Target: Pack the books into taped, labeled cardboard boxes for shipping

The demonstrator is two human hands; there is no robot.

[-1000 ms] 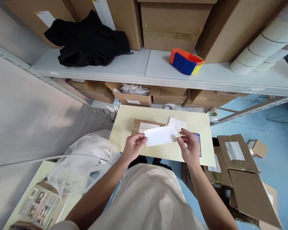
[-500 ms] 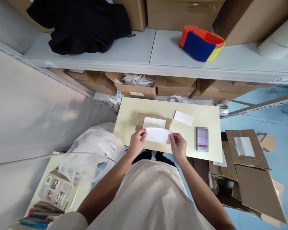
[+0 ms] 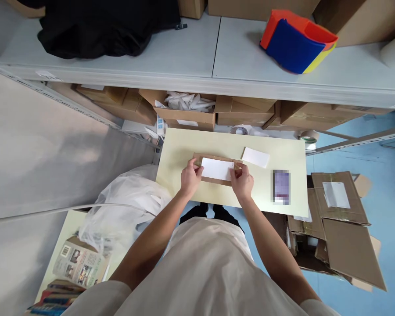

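A blank-looking white label (image 3: 217, 169) is stretched between my two hands, right over a small brown cardboard parcel (image 3: 213, 180) on the cream table. My left hand (image 3: 191, 176) pinches the label's left end, and my right hand (image 3: 242, 180) pinches its right end. The label hides the white patch on the parcel's top. Whether it lies flat against the parcel I cannot tell. Right of the parcel lies a small white stack of paper or labels (image 3: 256, 157). Farther right is a pixelated purple rectangular object (image 3: 281, 187).
Behind the table (image 3: 171, 142) stands a shelf (image 3: 191, 50) with a black garment and a blue, red and yellow holder (image 3: 296, 41). Open cartons (image 3: 342, 219) stand on the floor at right. A white plastic bag (image 3: 125, 193) and books (image 3: 80, 265) are at left.
Both hands have moved the label away from my body, from the parcel's near edge to over its top. The parcel's white patch is now covered. The camera view has shifted slightly.
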